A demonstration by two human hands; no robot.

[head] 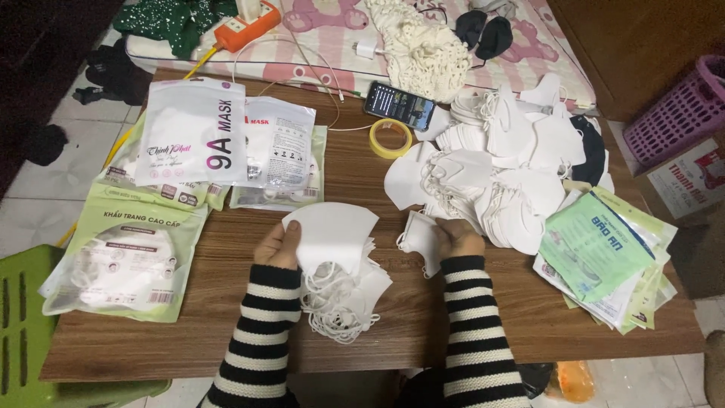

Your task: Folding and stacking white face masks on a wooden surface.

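Observation:
My left hand (278,245) holds a stack of white face masks (332,242) upright over the wooden table (226,332), their ear loops hanging in a tangle below. To the right, my right hand (457,236) grips a single white mask (420,240) lying at the edge of a large heap of loose white masks (498,166). Both arms wear black-and-white striped sleeves.
Filled mask packets (128,257) lie at the table's left, flat empty green-and-white packets (604,257) at its right. A yellow tape roll (390,137) and a phone (399,105) sit at the back. A green stool (23,325) stands left, a pink basket (680,113) right.

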